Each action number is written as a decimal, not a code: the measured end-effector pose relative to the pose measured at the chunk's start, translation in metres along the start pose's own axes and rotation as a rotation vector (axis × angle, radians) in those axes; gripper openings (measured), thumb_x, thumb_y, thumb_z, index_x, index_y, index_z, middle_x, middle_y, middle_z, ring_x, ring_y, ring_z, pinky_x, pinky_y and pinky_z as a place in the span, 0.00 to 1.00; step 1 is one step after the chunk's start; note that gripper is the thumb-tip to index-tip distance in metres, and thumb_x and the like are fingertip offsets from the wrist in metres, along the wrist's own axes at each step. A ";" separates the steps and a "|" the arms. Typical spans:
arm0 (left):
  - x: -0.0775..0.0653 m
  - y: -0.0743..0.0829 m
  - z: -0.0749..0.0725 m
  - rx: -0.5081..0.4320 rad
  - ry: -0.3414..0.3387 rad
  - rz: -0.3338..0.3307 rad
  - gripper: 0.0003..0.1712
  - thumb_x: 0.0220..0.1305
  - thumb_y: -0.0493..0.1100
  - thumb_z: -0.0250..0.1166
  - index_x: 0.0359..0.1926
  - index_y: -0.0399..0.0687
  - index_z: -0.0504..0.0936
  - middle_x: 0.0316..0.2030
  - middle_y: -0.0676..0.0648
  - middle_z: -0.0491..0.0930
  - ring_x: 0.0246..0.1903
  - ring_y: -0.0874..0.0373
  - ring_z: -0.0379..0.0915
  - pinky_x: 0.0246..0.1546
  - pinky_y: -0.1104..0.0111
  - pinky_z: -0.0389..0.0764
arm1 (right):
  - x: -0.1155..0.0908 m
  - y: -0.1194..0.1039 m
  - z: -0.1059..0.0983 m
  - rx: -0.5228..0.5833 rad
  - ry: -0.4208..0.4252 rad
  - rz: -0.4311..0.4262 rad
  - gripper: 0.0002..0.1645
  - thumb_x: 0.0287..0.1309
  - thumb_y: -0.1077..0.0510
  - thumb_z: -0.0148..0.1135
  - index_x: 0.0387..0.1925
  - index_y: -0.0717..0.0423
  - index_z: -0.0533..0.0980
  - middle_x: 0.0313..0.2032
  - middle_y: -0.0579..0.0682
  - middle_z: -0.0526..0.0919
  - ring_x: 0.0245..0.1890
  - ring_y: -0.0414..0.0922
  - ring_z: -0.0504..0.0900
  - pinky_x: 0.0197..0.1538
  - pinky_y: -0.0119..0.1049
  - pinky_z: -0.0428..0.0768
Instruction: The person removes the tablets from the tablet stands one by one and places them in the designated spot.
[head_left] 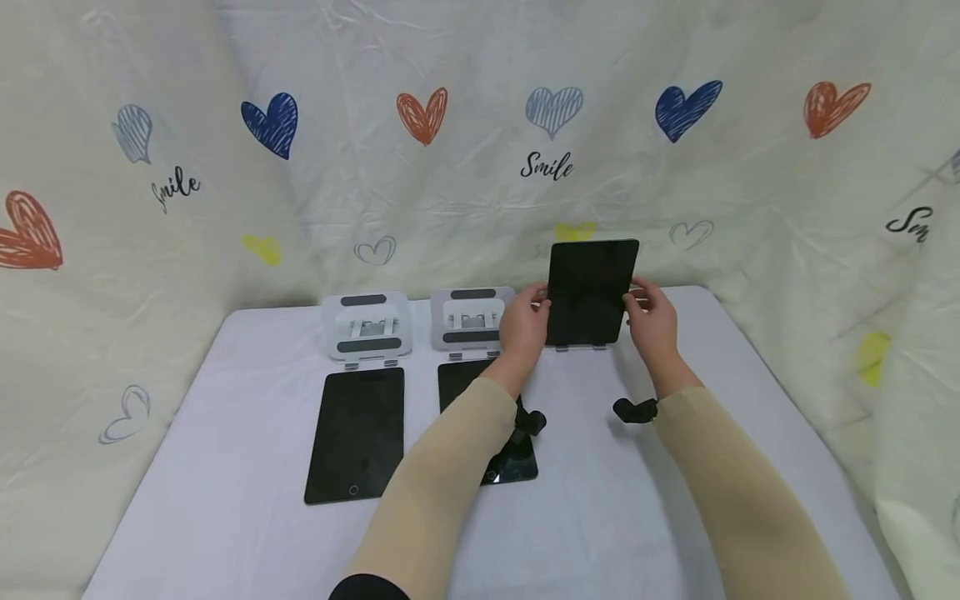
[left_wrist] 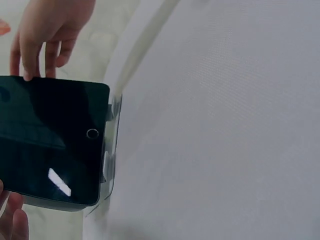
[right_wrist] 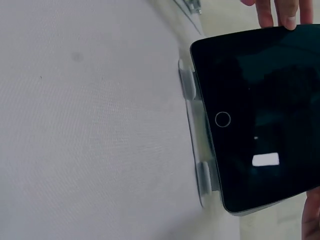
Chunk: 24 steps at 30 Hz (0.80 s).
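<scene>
Both hands hold a black tablet (head_left: 591,287) near the back edge of the table, tilted back and upright lengthwise. My left hand (head_left: 522,329) grips its left edge, and my right hand (head_left: 652,327) pinches the right edge with thumb and fingers. At the tablet's lower edge, two small clips of a stand (right_wrist: 204,177) show in the right wrist view; the tablet hides most of that stand. The left wrist view shows the round home button (left_wrist: 92,133) at the end beside the clips.
Two folded white-grey tablet stands (head_left: 367,325) (head_left: 472,319) lie to the left at the back. In front of them are a black tablet (head_left: 356,433) lying flat and another tablet (head_left: 465,379) partly under my left forearm. A heart-printed cloth (head_left: 480,200) hangs behind the white table (head_left: 585,517).
</scene>
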<state>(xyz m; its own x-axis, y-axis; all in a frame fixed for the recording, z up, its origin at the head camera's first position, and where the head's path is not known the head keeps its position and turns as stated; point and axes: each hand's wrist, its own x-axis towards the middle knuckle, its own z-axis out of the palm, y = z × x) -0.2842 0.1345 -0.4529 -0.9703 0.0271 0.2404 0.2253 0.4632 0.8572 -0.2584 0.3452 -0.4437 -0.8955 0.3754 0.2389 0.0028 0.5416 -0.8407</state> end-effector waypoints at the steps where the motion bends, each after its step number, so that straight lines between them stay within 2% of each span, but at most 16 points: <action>1: 0.000 0.000 -0.001 -0.007 0.006 0.003 0.17 0.71 0.46 0.62 0.59 0.63 0.81 0.46 0.57 0.84 0.41 0.63 0.79 0.36 0.68 0.79 | -0.001 -0.002 -0.001 0.007 -0.002 -0.002 0.25 0.74 0.53 0.52 0.69 0.52 0.69 0.54 0.59 0.77 0.49 0.47 0.77 0.36 0.21 0.75; 8: -0.007 0.000 -0.010 -0.064 0.004 0.038 0.19 0.71 0.47 0.62 0.61 0.65 0.79 0.44 0.58 0.83 0.40 0.64 0.78 0.36 0.68 0.78 | -0.007 -0.007 -0.008 0.032 -0.040 -0.020 0.26 0.73 0.53 0.53 0.69 0.52 0.68 0.52 0.58 0.77 0.42 0.38 0.77 0.35 0.21 0.76; 15: -0.017 0.004 -0.017 -0.101 -0.028 0.031 0.19 0.71 0.46 0.62 0.62 0.64 0.79 0.45 0.57 0.83 0.41 0.64 0.78 0.37 0.70 0.79 | -0.015 -0.012 -0.015 0.024 -0.063 0.000 0.26 0.73 0.52 0.53 0.69 0.52 0.69 0.52 0.58 0.77 0.41 0.36 0.78 0.35 0.23 0.77; 24: -0.030 0.003 -0.019 -0.086 -0.037 0.024 0.20 0.70 0.46 0.63 0.61 0.65 0.81 0.42 0.58 0.84 0.39 0.65 0.78 0.33 0.72 0.78 | -0.028 -0.012 -0.023 0.030 -0.095 0.016 0.25 0.73 0.54 0.52 0.68 0.53 0.69 0.49 0.54 0.76 0.37 0.35 0.78 0.33 0.24 0.78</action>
<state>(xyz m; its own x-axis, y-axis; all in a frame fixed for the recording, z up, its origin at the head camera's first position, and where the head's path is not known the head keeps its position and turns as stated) -0.2525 0.1181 -0.4490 -0.9668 0.0704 0.2458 0.2537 0.3847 0.8875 -0.2228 0.3455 -0.4288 -0.9337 0.3099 0.1792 0.0053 0.5126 -0.8586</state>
